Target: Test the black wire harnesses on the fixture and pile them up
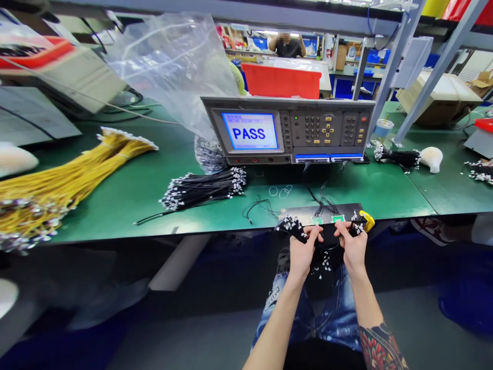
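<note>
At the bench's front edge, my left hand (pixel 303 252) is closed around a bundle of black cables (pixel 293 227) with small white connectors at their ends. My right hand (pixel 353 248) has its thumb and fingers pinched together on the black cables, whose white-tipped ends (pixel 358 226) stick out to its right. Just beyond my fingertips, two small green circuit boards (pixel 338 218) sit on a black fixture plate (pixel 300 211). More white connectors (pixel 326 261) hang below, between my hands. Whether a single cable end touches a board cannot be made out.
A tester (pixel 285 131) reading "PASS" stands behind the fixture, with wires below its blue-edged ports. A black cable bundle (pixel 206 189) and yellow cables (pixel 77 180) lie left on the green bench (pixel 393 192). A yellow object (pixel 367 221) sits at the fixture's right. A person (pixel 289 47) is far behind.
</note>
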### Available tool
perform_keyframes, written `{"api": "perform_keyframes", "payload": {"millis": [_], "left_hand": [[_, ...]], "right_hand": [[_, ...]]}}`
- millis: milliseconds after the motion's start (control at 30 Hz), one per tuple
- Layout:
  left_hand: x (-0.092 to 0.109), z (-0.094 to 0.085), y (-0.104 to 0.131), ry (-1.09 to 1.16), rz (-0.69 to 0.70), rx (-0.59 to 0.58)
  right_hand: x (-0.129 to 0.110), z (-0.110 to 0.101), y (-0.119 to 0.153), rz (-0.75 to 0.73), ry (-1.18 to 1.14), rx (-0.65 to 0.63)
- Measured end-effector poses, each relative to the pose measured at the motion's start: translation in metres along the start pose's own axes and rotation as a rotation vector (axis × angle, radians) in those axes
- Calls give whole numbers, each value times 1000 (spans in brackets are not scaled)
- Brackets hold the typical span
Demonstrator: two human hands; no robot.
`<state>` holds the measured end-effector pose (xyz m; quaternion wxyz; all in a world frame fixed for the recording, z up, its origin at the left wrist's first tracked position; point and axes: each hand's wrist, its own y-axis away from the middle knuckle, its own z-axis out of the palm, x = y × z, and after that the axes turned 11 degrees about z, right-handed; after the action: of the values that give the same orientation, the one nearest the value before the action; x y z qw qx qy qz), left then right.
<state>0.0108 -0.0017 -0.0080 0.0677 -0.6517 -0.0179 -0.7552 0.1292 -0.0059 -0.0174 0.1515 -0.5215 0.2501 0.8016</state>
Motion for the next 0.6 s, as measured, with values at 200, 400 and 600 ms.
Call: {"api": "perform_keyframes", "payload": {"millis": [200, 400, 600], "left_hand": [[-4, 4, 0, -21, 46, 73], [-7, 13, 0, -36, 71, 138], [-7, 14, -2, -39, 81, 149]], "right_hand": [[0, 1, 1, -11, 7, -12], [-3, 1, 1, -2, 26, -6], [-2, 0, 1, 11, 4, -21]]}}
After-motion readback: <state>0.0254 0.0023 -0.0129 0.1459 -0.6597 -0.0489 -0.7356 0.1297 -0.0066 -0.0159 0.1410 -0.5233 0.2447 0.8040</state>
